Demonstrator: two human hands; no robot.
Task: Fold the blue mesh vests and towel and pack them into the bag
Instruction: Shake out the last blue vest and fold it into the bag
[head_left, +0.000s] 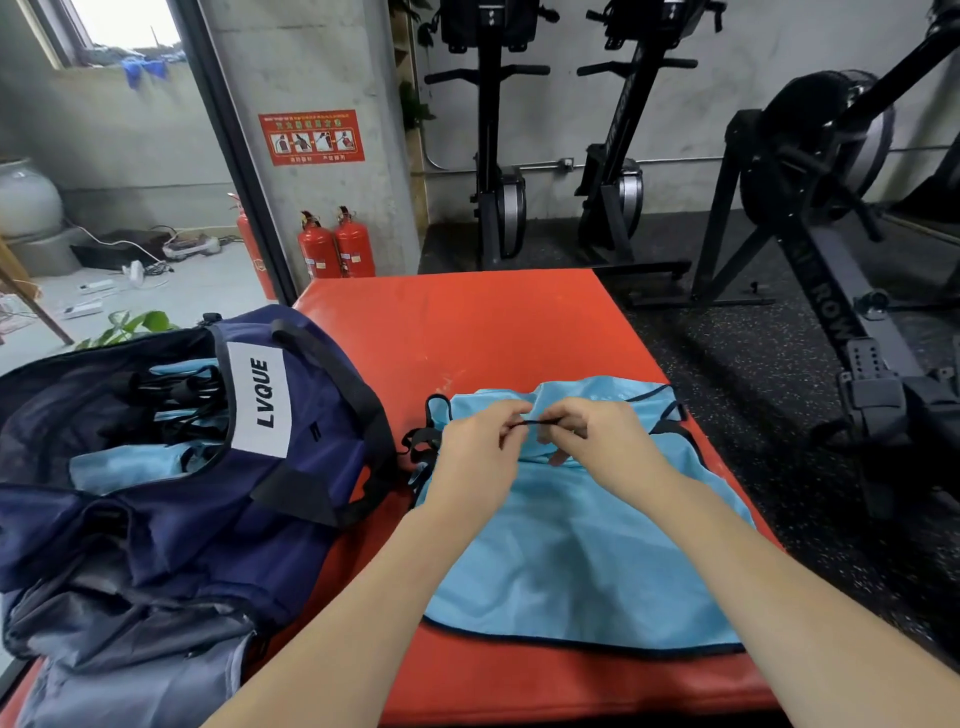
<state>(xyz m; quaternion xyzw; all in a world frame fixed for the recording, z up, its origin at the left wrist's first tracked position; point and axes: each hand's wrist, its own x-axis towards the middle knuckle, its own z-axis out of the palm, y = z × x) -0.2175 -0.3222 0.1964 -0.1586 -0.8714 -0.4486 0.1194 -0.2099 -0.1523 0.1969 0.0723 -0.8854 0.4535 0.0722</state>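
A light blue mesh vest (582, 551) with black trim lies spread on the red padded mat (467, 332). My left hand (478, 447) and my right hand (597, 441) meet over its upper part, and both pinch a thin black strap stretched between them. Left of the vest, a navy bag (208, 509) marked LVQUE lies open. Inside it I see more light blue fabric with black straps (156, 441). A towel is not distinguishable.
The mat ends at a dark rubber floor (727, 364) on the right and far side. Black rowing machines (831, 260) stand beyond it. Two red fire extinguishers (337, 244) stand against the pillar behind the mat. A green plant (130, 325) shows behind the bag.
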